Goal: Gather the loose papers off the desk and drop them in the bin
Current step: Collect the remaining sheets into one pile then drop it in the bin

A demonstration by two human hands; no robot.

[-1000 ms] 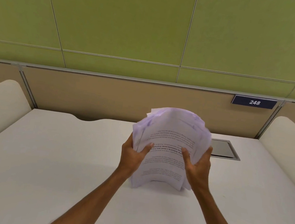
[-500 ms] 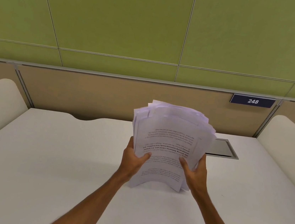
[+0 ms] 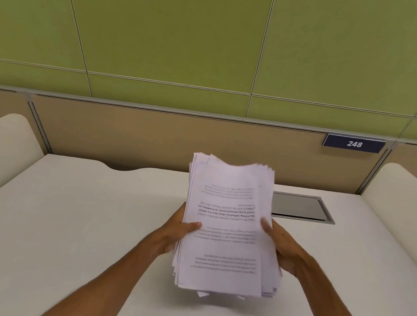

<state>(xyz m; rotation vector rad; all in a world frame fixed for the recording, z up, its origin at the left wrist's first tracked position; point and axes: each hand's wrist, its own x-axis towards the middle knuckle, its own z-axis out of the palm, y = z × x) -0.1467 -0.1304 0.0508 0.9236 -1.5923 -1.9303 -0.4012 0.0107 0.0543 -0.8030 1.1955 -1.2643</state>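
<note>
Two hands are clamping one paper stack [image 3: 225, 228]: left hand [image 3: 174, 235] gripping its left edge, right hand [image 3: 285, 251] its right, thumbs on top sheet; stack is hanging tilted over white desk [image 3: 63, 218], near grey recessed panel [image 3: 301, 207].

One view only, head-worn, wide-angle. Looked forward and down from the near side of the table [image 3: 68, 219], facing the partition [image 3: 151, 140] square-on. Close range: papers [image 3: 225, 228] sat centre frame. Green wall panels [image 3: 165, 26] filled the upper third.
</note>
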